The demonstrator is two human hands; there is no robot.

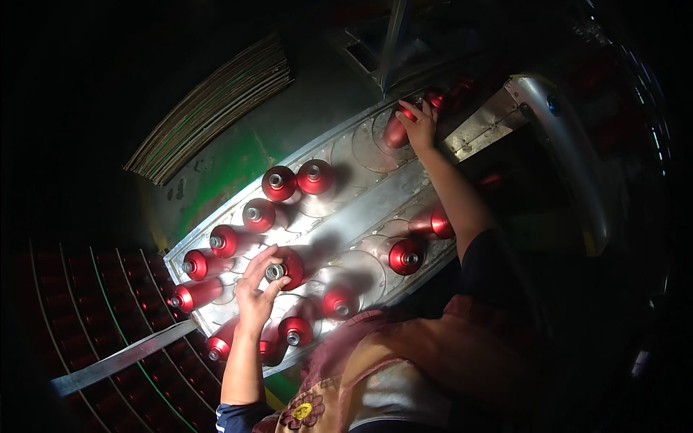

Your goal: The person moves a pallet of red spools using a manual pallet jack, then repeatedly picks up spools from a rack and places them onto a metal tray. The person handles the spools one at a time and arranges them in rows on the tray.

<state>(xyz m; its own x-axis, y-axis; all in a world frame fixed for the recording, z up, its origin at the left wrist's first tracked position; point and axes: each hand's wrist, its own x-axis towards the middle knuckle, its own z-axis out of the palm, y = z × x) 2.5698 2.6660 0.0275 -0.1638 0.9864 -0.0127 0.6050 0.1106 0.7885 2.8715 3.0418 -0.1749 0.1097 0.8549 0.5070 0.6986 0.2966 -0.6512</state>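
L hand point(256, 287) grasps 1 red btl point(294, 267) by its neck, prob. b/c that's slimmest, at L end of metal divider point(375, 206); R hand point(421, 128) touches 2nd red btl point(395, 134) beyond divider, can't tell if gripping.

The red bottles point(321, 186) in the middle of the frame have a smooth, glossy surface; their necks point(275, 181) look clear, like glass. The conveyor point(368, 206) beneath is of metal, as it seems, flat and shiny. At upper left, the stack of sheets point(216, 108) appears like matt cardboard. The garment point(419, 361), lower middle, is matt cloth.
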